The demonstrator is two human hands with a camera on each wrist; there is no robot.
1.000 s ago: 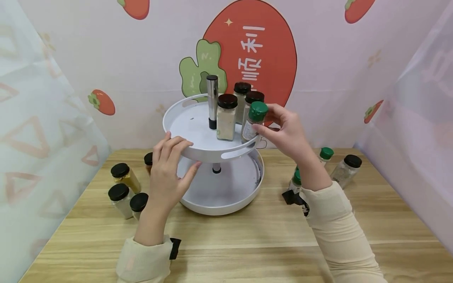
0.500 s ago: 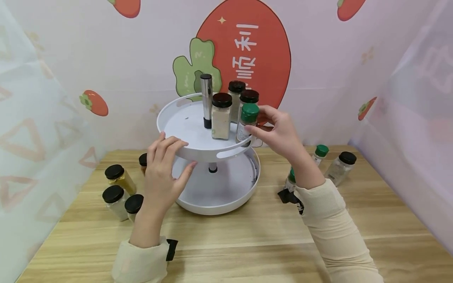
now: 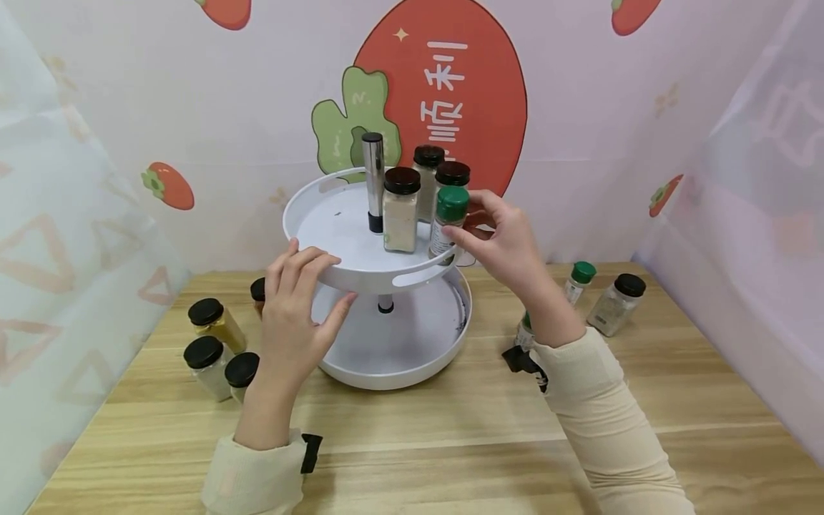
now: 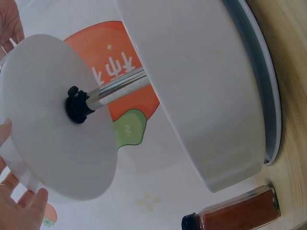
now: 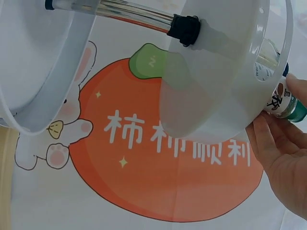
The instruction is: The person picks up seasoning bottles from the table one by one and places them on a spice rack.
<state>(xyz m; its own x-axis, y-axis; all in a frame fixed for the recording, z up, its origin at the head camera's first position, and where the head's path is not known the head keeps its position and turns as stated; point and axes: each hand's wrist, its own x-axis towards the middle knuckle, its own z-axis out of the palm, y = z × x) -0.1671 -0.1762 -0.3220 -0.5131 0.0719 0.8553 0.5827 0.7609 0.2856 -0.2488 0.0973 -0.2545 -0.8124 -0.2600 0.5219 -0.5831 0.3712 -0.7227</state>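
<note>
A white two-tier turntable stands on the table, its upper tray (image 3: 337, 247) joined by a metal post (image 3: 374, 168) to the lower tray (image 3: 393, 343). My left hand (image 3: 292, 315) rests its fingers over the upper rim at the front left, thumb spread below. At the right side, my right hand (image 3: 505, 239) holds a green-capped spice jar (image 3: 453, 204) between thumb and fingers, low inside the rim. The labelled jar (image 5: 279, 100) shows past the rim in the right wrist view. Beside it stand three black-capped jars, the nearest jar (image 3: 400, 218) holding pale powder.
Left on the table are several black-capped jars, among them a yellow one (image 3: 222, 329) and a red-brown one (image 4: 242, 211). On the right are a green-capped jar (image 3: 579, 279), a black-capped jar (image 3: 616, 307) and another jar (image 3: 524, 332) partly behind the right wrist.
The head view has shifted slightly, moving the whole scene a little left. The green-capped jar sits slightly lower against the rim than one second ago; both hands keep their places.
</note>
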